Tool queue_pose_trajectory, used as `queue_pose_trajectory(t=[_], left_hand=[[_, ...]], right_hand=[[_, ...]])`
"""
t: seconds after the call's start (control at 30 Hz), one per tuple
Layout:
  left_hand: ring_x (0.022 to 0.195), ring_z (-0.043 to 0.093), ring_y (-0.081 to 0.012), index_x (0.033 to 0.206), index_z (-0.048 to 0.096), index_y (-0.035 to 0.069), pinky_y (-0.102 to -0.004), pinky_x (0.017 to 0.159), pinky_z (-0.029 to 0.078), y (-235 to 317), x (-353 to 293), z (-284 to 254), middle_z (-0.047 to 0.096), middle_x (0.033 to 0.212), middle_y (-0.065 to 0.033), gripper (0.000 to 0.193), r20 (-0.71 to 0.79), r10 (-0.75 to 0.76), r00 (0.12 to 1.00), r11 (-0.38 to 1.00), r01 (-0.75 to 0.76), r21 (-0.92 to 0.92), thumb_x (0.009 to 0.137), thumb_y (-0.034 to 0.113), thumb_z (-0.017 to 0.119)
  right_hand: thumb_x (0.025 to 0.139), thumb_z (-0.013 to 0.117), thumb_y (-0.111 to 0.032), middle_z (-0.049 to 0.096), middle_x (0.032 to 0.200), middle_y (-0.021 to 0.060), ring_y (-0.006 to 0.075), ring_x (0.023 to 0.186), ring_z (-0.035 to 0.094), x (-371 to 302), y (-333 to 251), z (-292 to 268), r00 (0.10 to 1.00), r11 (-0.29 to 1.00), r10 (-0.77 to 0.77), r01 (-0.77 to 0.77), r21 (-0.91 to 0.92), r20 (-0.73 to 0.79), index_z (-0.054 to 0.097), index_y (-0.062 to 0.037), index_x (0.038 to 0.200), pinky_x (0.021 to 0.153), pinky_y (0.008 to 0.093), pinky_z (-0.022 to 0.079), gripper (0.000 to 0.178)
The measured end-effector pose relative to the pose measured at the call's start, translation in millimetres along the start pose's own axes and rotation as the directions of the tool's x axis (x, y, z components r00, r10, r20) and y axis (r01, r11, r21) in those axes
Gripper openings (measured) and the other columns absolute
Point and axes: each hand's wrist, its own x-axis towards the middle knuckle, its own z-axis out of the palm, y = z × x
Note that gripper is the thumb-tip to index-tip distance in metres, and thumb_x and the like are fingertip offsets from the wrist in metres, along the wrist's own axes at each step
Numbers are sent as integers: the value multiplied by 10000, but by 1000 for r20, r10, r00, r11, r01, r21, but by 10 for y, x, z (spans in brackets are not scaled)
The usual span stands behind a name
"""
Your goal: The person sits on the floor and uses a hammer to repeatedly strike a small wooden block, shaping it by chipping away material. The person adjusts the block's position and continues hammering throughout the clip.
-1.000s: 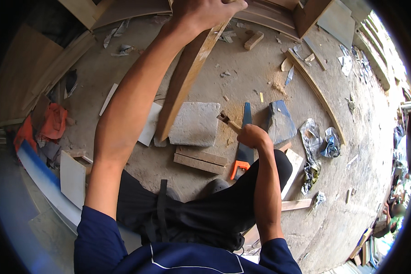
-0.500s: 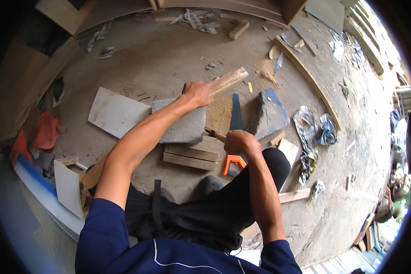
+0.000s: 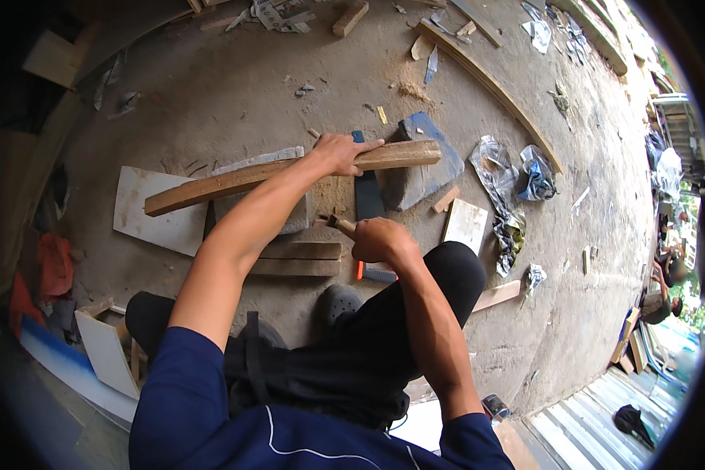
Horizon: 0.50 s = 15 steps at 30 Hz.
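My left hand (image 3: 339, 154) grips a long wooden beam (image 3: 247, 177) from above near its middle, the index finger stretched along it. The beam runs crosswise over a pale grey block (image 3: 294, 215) and reaches a bluish-grey block (image 3: 435, 168) at its right end. My right hand (image 3: 384, 240) is closed around the wooden handle of what looks like a hammer (image 3: 341, 225), its dark head pointing left, just short of the beam. Under the beam lies a handsaw (image 3: 368, 200) with a dark blade; its orange handle is partly hidden by my right hand.
Two short wood pieces (image 3: 301, 258) lie before the grey block, and a white board (image 3: 149, 207) lies to its left. Crumpled plastic (image 3: 497, 176) and a long wooden strip (image 3: 497, 98) are on the right. My knees flank the work; a small white box frame (image 3: 106, 345) stands at left.
The beam has swung from pointing away to lying nearly crosswise, its right end now at the bluish block. My right hand keeps the hammer. The whole view has shifted.
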Motion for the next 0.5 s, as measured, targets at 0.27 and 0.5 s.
queue_pose_trajectory(t=[0.27,0.5], left_hand=[[1123,570,-285,1412,457,299,-434,919,459,-390,-331,379,616,1095,-129,601,-240,-112,964,984,73,-164,903,618,475],[1085,546,-308,1114,618,132,-448,909,427,-1014,-1106,745,595,1069,-115,483,-386,-321,865,925,197,-326,930,553,471]], right_hand=[[832,514,-201,666,825,257,392,774,667,400,339,482,968,981,-135,160,107,-209,670,44,854,708,454,527,292],[883,504,-305,518,533,128,244,459,556,641,389,737,993,751,88,-17,660,-76,528,73,633,493,414,462,454]])
